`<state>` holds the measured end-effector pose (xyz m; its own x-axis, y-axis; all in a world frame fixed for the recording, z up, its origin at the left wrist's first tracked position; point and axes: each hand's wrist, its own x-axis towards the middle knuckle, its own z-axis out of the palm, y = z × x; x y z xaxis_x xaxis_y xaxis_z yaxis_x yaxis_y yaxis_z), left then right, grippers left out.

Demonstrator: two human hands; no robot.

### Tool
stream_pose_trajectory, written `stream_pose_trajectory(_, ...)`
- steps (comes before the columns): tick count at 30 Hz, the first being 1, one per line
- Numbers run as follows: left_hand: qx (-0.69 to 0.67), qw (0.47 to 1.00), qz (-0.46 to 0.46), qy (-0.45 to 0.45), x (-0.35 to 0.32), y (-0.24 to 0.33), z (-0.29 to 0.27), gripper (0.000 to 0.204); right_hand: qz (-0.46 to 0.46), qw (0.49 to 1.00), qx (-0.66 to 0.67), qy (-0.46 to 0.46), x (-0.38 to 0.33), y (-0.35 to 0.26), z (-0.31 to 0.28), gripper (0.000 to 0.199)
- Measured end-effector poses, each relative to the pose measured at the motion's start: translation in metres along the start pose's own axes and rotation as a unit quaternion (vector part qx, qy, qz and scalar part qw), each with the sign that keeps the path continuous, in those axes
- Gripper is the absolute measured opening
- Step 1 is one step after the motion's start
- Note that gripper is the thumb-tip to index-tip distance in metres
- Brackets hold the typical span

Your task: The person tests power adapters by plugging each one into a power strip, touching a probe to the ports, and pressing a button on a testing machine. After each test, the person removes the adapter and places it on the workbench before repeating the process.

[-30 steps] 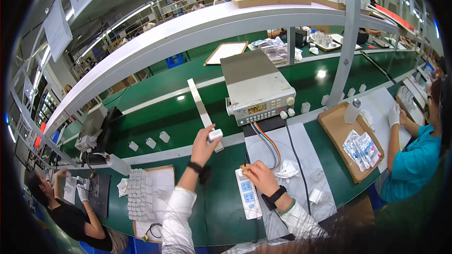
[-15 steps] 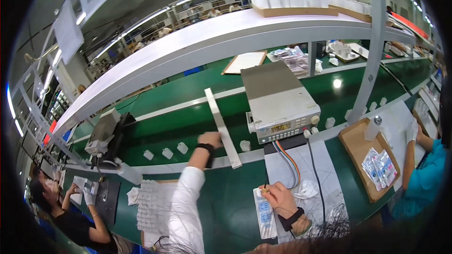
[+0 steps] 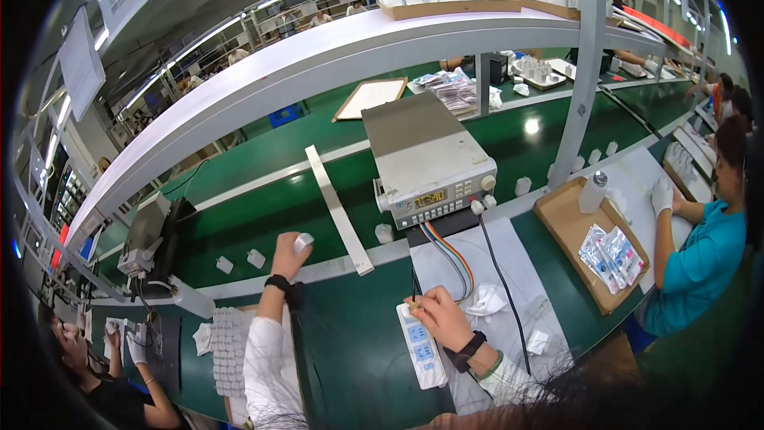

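My left hand (image 3: 287, 258) is closed on a small white charger block (image 3: 304, 242), held over the near edge of the green belt. Two similar white blocks stand on the belt to its left, the nearer being one white block (image 3: 255, 259). My right hand (image 3: 442, 318) pinches a small brass-coloured piece (image 3: 413, 307) at the far end of a white power strip (image 3: 430, 373) with blue sockets. Exactly how that piece meets the strip is hidden by my fingers.
Beyond the strip stands a grey bench instrument (image 3: 442, 167) with coloured wires (image 3: 450, 259). A white bar (image 3: 338, 209) lies across the belt. Stacked white blocks (image 3: 229, 350) sit left; a cardboard tray (image 3: 549, 227) with bagged parts sits right. Co-workers sit on both sides.
My left hand has moved left from beside the white bar and now holds a white block; one fewer stands on the belt. My right hand stays at the strip. The view has shifted right.
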<state>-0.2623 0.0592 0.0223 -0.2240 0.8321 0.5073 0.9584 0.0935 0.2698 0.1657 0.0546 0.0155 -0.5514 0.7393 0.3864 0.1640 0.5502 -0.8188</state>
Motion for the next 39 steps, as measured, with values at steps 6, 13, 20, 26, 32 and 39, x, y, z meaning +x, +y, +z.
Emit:
stream_pose_trajectory(6,-0.506,0.832,-0.159,-0.162,-0.093,0.176,-0.047,0.043,-0.004,0.999,-0.001,0.037,0.001,0.016,-0.002,0.027)
stream_pose_trajectory(13,-0.391,0.866,-0.158,-0.267,-0.154,0.257,-0.027,0.039,-0.007,0.999,0.031,0.034,0.009,0.011,0.001,0.028)
stream_pose_trajectory(20,-0.231,0.956,0.091,-0.156,-0.155,0.284,-0.028,0.036,0.001,0.999,0.031,0.043,0.004,0.007,-0.002,0.027)
stream_pose_trajectory(26,-0.205,0.964,0.095,-0.141,-0.17,0.278,-0.014,0.038,-0.015,0.998,0.038,0.056,0.004,0.01,0.002,0.027)
stream_pose_trajectory(32,-0.459,0.856,-0.068,-0.228,-0.137,0.241,-0.004,0.038,-0.021,0.996,0.048,0.066,0.011,0.0,-0.006,0.027)
stream_pose_trajectory(39,-0.352,0.92,-0.03,-0.172,-0.114,0.239,0.026,0.042,-0.049,0.994,0.05,0.08,0.011,0.006,0.001,0.017)
